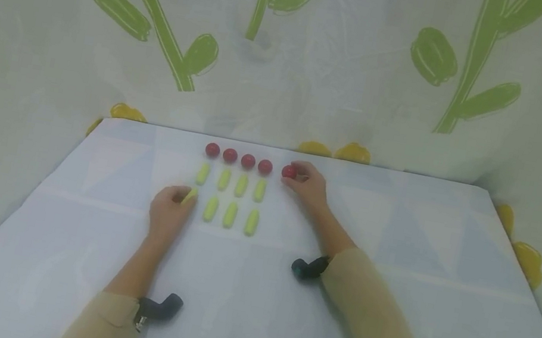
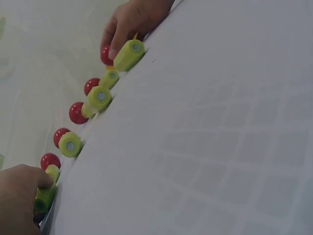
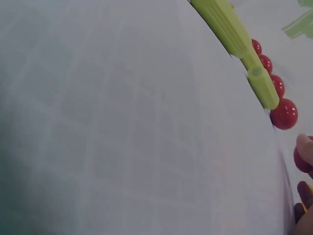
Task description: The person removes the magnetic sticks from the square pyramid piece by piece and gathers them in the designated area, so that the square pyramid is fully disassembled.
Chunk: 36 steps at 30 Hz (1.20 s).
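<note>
In the head view my left hand [image 1: 166,212] pinches a yellow-green rod [image 1: 190,196] at the left end of the front row of rods. The left wrist view shows the thumb along this short, thick rod [image 2: 46,198]. My right hand [image 1: 310,189] grips a red ball [image 1: 289,171] between thumb and fingers, just right of the row of red balls [image 1: 247,161]. In the right wrist view only part of that ball [image 3: 300,160] shows beside the fingers. Behind the front row of rods [image 1: 230,215] lies a second row of rods [image 1: 241,185].
A pale patterned cloth covers the table [image 1: 227,294], which meets a wall [image 1: 274,91] printed with green stems at its back edge. Grey discs show on the ends of some rods [image 2: 101,96]. Dark wrist cameras [image 1: 161,307] stick out from both forearms.
</note>
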Motion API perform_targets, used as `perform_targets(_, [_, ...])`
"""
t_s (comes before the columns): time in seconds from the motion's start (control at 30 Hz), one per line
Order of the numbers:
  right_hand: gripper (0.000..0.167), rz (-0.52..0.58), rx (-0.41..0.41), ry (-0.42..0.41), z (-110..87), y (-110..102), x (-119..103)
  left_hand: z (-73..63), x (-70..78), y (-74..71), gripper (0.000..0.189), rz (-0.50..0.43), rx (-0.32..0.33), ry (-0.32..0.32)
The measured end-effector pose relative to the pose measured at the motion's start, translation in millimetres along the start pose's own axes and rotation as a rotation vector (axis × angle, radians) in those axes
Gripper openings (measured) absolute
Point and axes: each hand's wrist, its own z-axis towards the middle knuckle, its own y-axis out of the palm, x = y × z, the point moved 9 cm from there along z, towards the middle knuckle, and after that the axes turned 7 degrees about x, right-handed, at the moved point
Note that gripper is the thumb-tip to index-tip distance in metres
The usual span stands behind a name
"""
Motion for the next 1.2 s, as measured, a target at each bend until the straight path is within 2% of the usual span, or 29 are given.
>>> perform_targets(0.13, [0.045,-0.048,0.007,-0.002,3.1,4.5,0.7,-3.0,-3.2,1.1,0.033,0.015,-0.019,-0.024])
perform_targets(0.4, [0.045,-0.123,-0.042,-0.032,8.2,16.3,-2.1,-5.3,0.7,-6.2,0.033,0.020,0.002,0.033])
perform_targets(0.63, [0.048,-0.174,-0.041,0.036,10.1,16.8,4.1,-2.7,-9.5,0.2,0.037,0.001,-0.029,0.005])
perform_targets(0.83, [0.055,-0.152,-0.027,0.037,10.3,14.3,3.7,0.6,-8.6,0.2,0.042,-0.004,-0.027,0.011])
perform_targets(0.93, [0.062,-0.099,-0.021,0.008,8.4,12.2,2.0,0.7,-5.6,-2.7,0.045,-0.002,0.002,0.038])
perform_targets(1.03, [0.071,-0.088,-0.037,0.016,2.7,8.8,5.5,-0.7,0.2,-6.9,0.046,-0.004,0.056,0.094])
perform_targets(1.13, [0.082,-0.116,-0.077,0.025,-6.1,4.1,9.5,-5.0,8.9,-11.7,0.048,-0.009,0.109,0.149])
perform_targets(1.2, [0.088,-0.160,-0.114,0.014,-12.8,0.4,10.6,-8.7,16.4,-12.7,0.051,-0.001,0.116,0.176])
